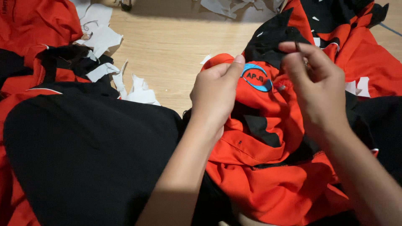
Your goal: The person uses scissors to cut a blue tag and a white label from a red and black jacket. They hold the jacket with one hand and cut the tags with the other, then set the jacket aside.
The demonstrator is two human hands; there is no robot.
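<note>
An orange-red and black shirt [268,167] lies bunched in front of me, with a round blue-edged embroidered patch [256,78] on its chest. My left hand [215,94] grips the orange cloth just left of the patch, thumb pressed against it. My right hand [318,88] is raised just right of the patch, fingers pinched around a small thin dark thing, likely a needle or thread [298,46]. What it pinches is too small to name for sure.
Black cloth [83,155] covers the lower left. More orange and black garments lie at the left [37,25] and at the upper right [356,37]. White fabric scraps [100,35] are scattered on the wooden floor [176,46].
</note>
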